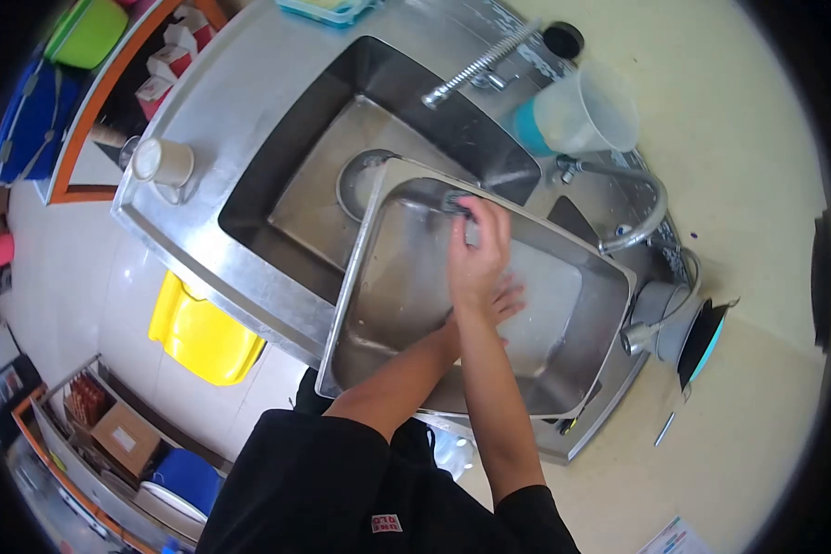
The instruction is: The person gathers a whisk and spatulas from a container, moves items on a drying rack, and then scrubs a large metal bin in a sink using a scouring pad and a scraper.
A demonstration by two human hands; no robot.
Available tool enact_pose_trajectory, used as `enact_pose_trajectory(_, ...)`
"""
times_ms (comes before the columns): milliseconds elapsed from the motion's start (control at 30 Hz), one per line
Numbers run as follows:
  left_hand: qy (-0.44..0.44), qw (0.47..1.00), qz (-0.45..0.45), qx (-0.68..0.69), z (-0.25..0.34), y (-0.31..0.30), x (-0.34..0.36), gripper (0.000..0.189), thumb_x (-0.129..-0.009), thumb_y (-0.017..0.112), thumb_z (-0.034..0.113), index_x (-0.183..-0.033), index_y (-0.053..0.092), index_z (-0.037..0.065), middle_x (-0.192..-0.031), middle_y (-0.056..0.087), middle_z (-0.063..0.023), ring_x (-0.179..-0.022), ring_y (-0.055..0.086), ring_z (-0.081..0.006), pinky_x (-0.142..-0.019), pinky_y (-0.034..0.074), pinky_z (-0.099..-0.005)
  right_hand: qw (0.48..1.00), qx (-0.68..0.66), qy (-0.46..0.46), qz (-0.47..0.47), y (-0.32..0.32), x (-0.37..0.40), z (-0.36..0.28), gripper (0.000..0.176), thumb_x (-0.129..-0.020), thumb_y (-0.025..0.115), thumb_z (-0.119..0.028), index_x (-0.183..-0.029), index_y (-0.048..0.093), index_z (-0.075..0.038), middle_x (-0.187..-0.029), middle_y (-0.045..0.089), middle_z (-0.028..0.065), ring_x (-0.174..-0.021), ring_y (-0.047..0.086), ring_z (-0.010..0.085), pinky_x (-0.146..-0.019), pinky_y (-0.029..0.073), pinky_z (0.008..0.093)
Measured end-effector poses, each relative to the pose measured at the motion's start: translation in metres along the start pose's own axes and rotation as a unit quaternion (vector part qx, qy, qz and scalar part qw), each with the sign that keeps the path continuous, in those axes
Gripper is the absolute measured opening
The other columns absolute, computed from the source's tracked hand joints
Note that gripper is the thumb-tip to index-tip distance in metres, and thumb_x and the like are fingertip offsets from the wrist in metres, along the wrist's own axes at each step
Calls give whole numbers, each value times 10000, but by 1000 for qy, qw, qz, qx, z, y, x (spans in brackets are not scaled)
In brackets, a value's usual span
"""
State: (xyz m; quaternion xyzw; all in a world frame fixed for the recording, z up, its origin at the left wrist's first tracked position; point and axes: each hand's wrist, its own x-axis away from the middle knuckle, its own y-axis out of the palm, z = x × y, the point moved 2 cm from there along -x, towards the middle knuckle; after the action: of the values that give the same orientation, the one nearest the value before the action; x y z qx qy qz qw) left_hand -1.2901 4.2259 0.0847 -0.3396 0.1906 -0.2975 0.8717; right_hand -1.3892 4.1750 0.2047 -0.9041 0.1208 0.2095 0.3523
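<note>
A large rectangular steel pan (pixel 369 268) lies tilted over the edge of the sink, with cloudy water at its right side. In my right hand (pixel 480 249), the fingers close on a small grey steel wool scrubber (pixel 454 202), pressed to the pan's far inner wall. My left hand (pixel 506 300) reaches under the right wrist, its fingers spread low inside the pan. The right forearm crosses over it and hides part of that hand.
Behind the pan is a deep sink (pixel 314 175) holding a round metal bowl (pixel 355 185). A curved faucet (pixel 651 198), a sprayer hose (pixel 480 69) and a translucent pitcher (pixel 586 111) stand at the right. A white cup (pixel 163 162) sits on the left counter edge; a yellow bin (pixel 208 337) is below.
</note>
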Motion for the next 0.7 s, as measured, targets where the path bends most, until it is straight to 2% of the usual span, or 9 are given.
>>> enact_pose_trajectory(133,15,996,28,-80,-3,21,-2,831,-889,541,592,-1553,339,135,-1663,197,-104,-1545,109,-332,-1226,70,-581,996,35,-65,-56,1,-11,-2,267,-783,697,31,-1019,694,-94,-1033,656,107,-988,630,316,-886,506,395)
enact_pose_trajectory(200,-76,947,121,287,2,11,-7,834,-888,548,580,-1555,336,127,-1664,198,-95,-1544,127,-301,-1228,67,-576,997,76,5,-15,-25,5,32,241,-795,676,51,-1003,689,-71,-1020,662,110,-977,643,280,-881,509,383)
enact_pose_trajectory(267,-87,946,76,301,-1,-11,-12,832,-875,565,568,-1545,353,124,-1660,208,-98,-1542,130,-309,-1224,41,-592,990,69,113,55,-30,18,72,220,-806,662,62,-996,679,-46,-1018,667,116,-957,659,244,-873,519,362)
enact_pose_trajectory(300,-58,988,-27,140,1,-15,-13,828,-862,580,562,-1533,370,126,-1656,218,-107,-1541,124,-332,-1218,18,-612,979,50,173,95,-32,20,78,214,-809,659,62,-997,673,-39,-1021,666,120,-948,663,242,-873,522,353)
enact_pose_trajectory(333,-27,993,-31,111,3,-5,-10,827,-863,579,566,-1532,372,127,-1655,219,-106,-1540,126,-332,-1215,7,-621,961,38,237,138,-39,27,85,208,-812,657,62,-997,666,-32,-1025,665,125,-938,666,240,-873,526,343)
enact_pose_trajectory(467,38,982,95,158,-4,30,1,837,-888,548,605,-1550,346,135,-1660,207,-87,-1538,138,-292,-1206,-5,-634,995,-16,100,-7,13,25,33,217,-815,645,89,-1005,653,-14,-1042,666,123,-913,677,230,-840,550,315)
enact_pose_trajectory(533,-3,995,-54,-81,4,-13,-3,847,-881,547,623,-1553,344,149,-1662,203,-84,-1541,121,-310,-1200,-23,-643,998,-44,25,-39,54,18,-6,227,-801,637,98,-992,656,-24,-1016,665,124,-914,678,245,-824,550,328)
enact_pose_trajectory(667,5,993,-55,-104,3,-25,-3,858,-870,539,651,-1557,342,175,-1663,200,-81,-1542,108,-327,-1200,-20,-642,973,-180,122,-78,54,10,-28,250,-776,647,98,-983,671,-40,-983,658,133,-931,671,284,-815,541,352)
enact_pose_trajectory(700,4,993,-56,-104,1,-24,-5,854,-874,530,655,-1558,342,178,-1662,202,-80,-1542,105,-325,-1197,-24,-647,973,-192,73,-107,50,3,-37,258,-776,653,97,-991,675,-45,-985,656,129,-931,667,286,-812,540,354)
